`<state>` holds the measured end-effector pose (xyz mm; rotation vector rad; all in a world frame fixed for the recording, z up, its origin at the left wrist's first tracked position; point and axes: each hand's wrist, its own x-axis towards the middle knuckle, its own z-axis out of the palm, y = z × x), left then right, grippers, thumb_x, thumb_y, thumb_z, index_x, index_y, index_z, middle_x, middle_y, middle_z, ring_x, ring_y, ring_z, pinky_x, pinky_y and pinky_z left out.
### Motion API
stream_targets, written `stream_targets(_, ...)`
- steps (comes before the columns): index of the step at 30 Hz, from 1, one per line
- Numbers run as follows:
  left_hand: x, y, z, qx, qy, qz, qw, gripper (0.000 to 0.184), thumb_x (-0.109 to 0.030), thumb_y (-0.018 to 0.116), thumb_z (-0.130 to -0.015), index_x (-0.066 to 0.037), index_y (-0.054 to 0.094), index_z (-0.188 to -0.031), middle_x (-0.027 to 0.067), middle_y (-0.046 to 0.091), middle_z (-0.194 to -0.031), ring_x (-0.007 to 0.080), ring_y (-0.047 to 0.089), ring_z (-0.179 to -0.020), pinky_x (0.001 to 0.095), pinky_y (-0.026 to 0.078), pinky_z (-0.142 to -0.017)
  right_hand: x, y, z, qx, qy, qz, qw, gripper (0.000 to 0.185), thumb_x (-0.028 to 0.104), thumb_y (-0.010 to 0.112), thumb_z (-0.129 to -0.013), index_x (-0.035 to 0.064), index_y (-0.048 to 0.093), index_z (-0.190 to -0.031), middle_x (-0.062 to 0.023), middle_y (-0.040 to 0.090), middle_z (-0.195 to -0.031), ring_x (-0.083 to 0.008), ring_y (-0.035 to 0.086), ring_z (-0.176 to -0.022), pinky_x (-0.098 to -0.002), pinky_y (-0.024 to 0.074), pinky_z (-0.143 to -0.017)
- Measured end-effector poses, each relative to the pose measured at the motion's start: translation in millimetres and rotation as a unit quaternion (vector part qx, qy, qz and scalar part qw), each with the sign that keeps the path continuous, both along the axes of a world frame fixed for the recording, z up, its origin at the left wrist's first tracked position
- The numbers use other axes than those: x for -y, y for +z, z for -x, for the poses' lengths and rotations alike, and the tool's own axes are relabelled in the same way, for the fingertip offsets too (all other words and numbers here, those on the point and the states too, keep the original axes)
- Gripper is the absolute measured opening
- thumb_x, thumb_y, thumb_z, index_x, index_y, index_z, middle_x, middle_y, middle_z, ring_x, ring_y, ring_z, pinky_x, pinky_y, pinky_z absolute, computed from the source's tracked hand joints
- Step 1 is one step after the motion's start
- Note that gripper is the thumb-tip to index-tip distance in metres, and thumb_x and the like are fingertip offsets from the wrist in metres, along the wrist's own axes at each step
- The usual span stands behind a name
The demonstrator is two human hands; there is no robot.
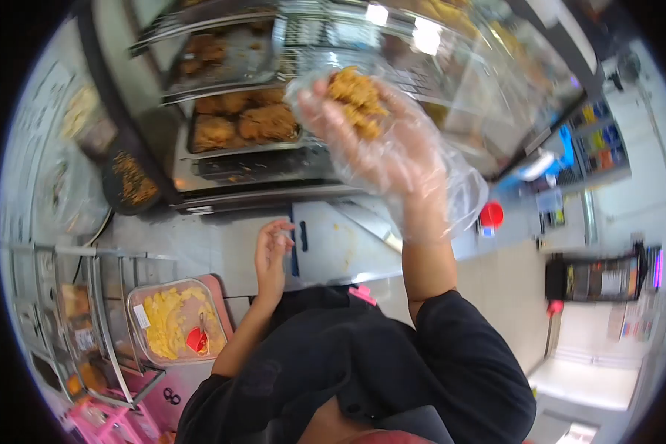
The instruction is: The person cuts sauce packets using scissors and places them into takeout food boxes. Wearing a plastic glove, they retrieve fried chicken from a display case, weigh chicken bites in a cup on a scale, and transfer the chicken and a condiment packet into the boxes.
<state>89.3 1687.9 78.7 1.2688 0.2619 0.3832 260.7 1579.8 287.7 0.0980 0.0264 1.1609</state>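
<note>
My right hand [377, 133], in a clear plastic glove, is raised in front of the glass display case and holds a golden fried piece of food [357, 101], fingers curled beneath it. Bare and lower down, my left hand [274, 244] has its fingers loosely apart beside the left edge of the white cutting board [333, 251]. Nothing shows in it. A knife [370, 224] lies on the board, its light handle near my right wrist. Behind my hands, a metal tray [248, 146] in the case holds several browned fried pieces [268, 122].
A tub of yellow food [172, 322] with a red scoop [197, 340] stands lower left, near a metal rack [111, 318]. A dark pan [132, 181] is left of the case. A red cup [491, 214] sits right of the board.
</note>
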Motion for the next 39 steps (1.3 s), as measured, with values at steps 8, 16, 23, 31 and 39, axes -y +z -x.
stream_targets(8, 93, -3, -27, -0.037, -0.086, -0.074, 0.993, 0.033, -0.024, 0.042, -0.096, -0.003, 0.047, -0.121, 0.0106, 0.056, -0.111, 0.0111, 0.051, -0.083, 0.026, 0.041, -0.077, 245, -103, 2, -0.042, -0.321, 0.317, 0.892, 0.029, 0.017, 0.057, -0.085, -0.0035, 0.052, -0.105, -0.021, 0.056, -0.105, -0.0348, 0.054, -0.105, -0.0499, 0.0445, -0.095)
stream_targets(16, 236, -9, -58, -0.106, -0.12, -0.089, 0.983, 0.035, -0.027, 0.038, -0.098, -0.005, 0.046, -0.124, 0.0097, 0.054, -0.114, 0.0117, 0.051, -0.088, 0.0276, 0.04, -0.083, 547, -236, -76, 0.264, -0.431, 0.623, 0.597, 0.031, 0.022, 0.068, -0.079, -0.0046, 0.061, -0.094, -0.0093, 0.063, -0.084, -0.0186, 0.061, -0.076, -0.0318, 0.0504, -0.069)
stream_targets(23, 321, -1, -73, -0.143, -0.136, -0.097, 0.975, 0.034, -0.024, 0.039, -0.098, -0.004, 0.045, -0.125, 0.011, 0.055, -0.115, 0.0117, 0.051, -0.089, 0.0277, 0.04, -0.083, 586, -278, -127, 0.425, -0.166, 0.822, 0.341, 0.042, 0.031, 0.075, -0.064, 0.0064, 0.069, -0.097, -0.0126, 0.067, -0.084, -0.0233, 0.064, -0.076, -0.0321, 0.0492, -0.076)
stream_targets(31, 342, 3, -77, -0.194, -0.085, -0.142, 0.967, 0.035, -0.026, 0.039, -0.098, -0.004, 0.045, -0.125, 0.0111, 0.054, -0.116, 0.0122, 0.051, -0.09, 0.028, 0.04, -0.085, 596, -253, -122, 0.413, -0.243, 0.781, 0.401, 0.046, 0.017, 0.073, -0.068, 0.0026, 0.062, -0.11, -0.0117, 0.064, -0.092, -0.0183, 0.062, -0.083, -0.0276, 0.0493, -0.076)
stream_targets(39, 348, -1, -81, -0.183, -0.086, -0.175, 0.963, 0.035, -0.026, 0.039, -0.099, -0.004, 0.045, -0.125, 0.0108, 0.054, -0.115, 0.0113, 0.051, -0.088, 0.027, 0.041, -0.084, 620, -244, -111, 0.39, -0.323, 0.691, 0.516, 0.043, 0.013, 0.07, -0.073, -0.0014, 0.059, -0.112, -0.0117, 0.065, -0.087, -0.0174, 0.063, -0.076, -0.0274, 0.0521, -0.071)
